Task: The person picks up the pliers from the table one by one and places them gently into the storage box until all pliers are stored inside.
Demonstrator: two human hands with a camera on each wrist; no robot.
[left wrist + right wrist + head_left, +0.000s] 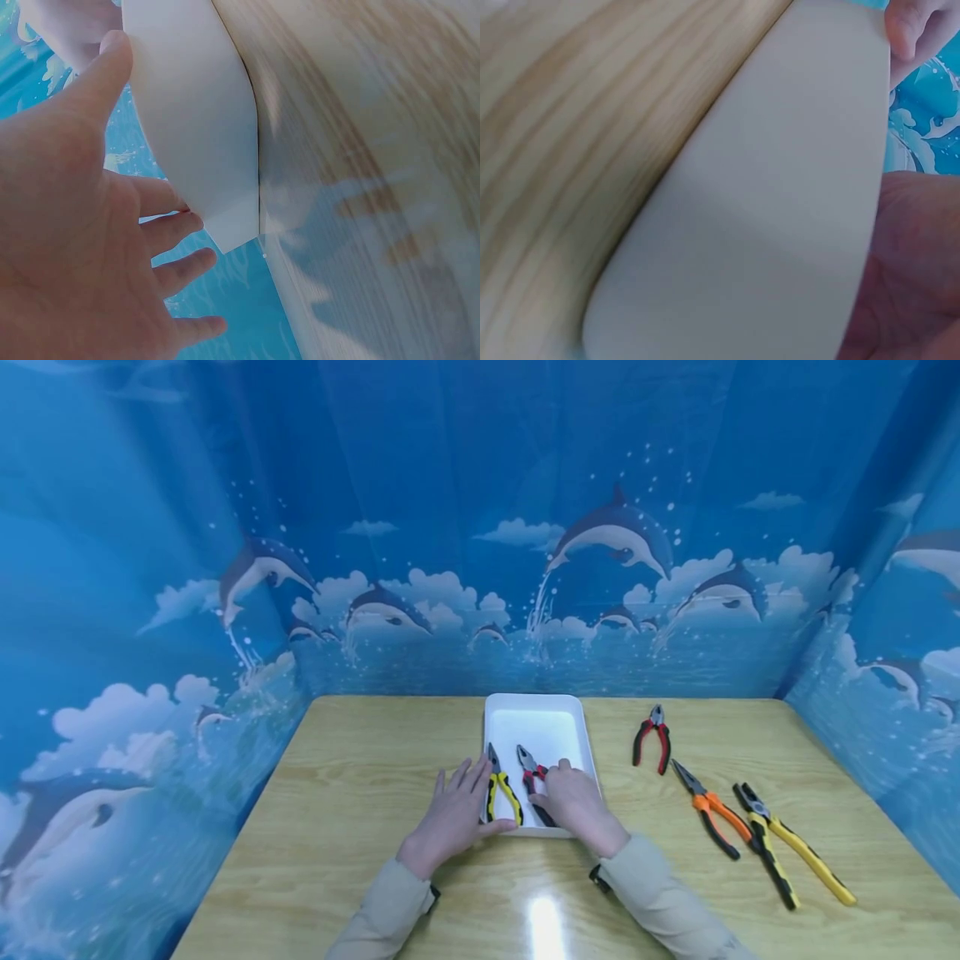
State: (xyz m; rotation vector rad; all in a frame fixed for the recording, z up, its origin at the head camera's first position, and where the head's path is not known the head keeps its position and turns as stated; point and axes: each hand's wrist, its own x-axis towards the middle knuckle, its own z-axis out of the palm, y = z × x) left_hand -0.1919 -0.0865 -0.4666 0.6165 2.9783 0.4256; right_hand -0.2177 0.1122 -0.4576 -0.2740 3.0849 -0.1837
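A shallow white tray (534, 697) lies on the table. Inside it, at the left, are yellow-and-black long-nose pliers (496, 767), jaws pointing away. Beside them lie red-and-black combination pliers (527, 759). My left hand (450, 814) rests at the tray's front left corner, its fingers stretched along the left rim and its thumb on the front rim. In the left wrist view, those fingertips touch the tray's outer wall (195, 112). My right hand (577, 802) reaches over the front right of the tray and grips a handle of the red-and-black pliers; its fingertips are mostly hidden.
On the table right of the tray lie another pair of red-and-black pliers (657, 717), orange-and-black long-nose pliers (701, 795) and large yellow-and-black pliers (757, 810). A blue dolphin-print curtain (465, 527) surrounds the back and sides of the wooden table (375, 752).
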